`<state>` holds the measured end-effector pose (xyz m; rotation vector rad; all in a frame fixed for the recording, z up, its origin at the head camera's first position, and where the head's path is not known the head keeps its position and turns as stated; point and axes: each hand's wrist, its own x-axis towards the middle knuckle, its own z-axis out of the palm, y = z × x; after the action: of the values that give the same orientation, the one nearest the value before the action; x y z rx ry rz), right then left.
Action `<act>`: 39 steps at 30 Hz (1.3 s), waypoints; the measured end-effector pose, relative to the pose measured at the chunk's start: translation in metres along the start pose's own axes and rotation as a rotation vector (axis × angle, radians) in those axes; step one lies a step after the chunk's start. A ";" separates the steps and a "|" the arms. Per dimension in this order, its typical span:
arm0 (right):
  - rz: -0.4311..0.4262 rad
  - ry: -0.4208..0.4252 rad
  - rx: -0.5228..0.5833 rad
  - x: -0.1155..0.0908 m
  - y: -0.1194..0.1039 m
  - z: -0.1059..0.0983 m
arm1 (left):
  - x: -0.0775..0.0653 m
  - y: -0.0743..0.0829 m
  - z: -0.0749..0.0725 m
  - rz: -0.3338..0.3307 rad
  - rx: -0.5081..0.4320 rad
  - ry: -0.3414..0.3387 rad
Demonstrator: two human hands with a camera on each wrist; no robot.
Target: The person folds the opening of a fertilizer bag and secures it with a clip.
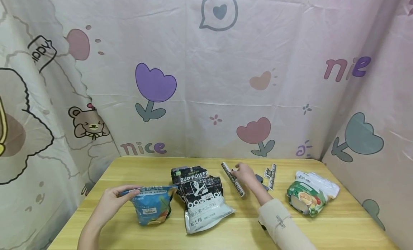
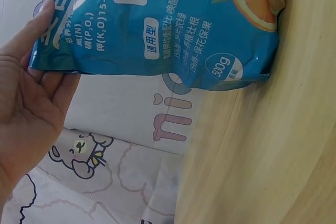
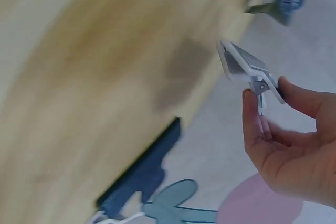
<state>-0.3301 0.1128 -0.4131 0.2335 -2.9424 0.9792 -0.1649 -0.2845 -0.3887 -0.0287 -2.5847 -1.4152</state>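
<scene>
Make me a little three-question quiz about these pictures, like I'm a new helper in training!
1. Which hand holds the blue bag by its top edge?
2. True or false: in the head view, the black bag lies between the blue bag and the green-and-white bag.
3. What does the right hand pinch? A: a spoon. B: a clip. C: a pen.

Key: 1. The left hand. 2. True. 3. B.

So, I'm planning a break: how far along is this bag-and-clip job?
Probably nothing finished: no bag shows a clip attached. In hand: the left hand grips the blue bag by its top edge; the right hand pinches a long clip. Apparently left: the black bag and green bag, unheld, and another clip on the table.
</scene>
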 end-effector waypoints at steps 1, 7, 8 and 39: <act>-0.019 0.004 0.023 -0.001 -0.004 -0.002 | 0.000 0.000 0.000 -0.003 -0.004 -0.002; -0.128 0.043 0.201 -0.011 -0.032 -0.016 | 0.001 0.000 -0.001 -0.008 -0.010 -0.017; -0.142 0.048 0.237 -0.013 -0.037 -0.017 | 0.002 0.000 -0.001 -0.007 -0.009 -0.019; -1.223 0.333 -0.075 -0.071 -0.116 0.015 | -0.001 0.003 -0.001 -0.019 -0.041 -0.024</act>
<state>-0.2423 0.0212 -0.3619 1.4337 -1.8910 0.5799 -0.1638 -0.2835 -0.3859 -0.0269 -2.5813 -1.4839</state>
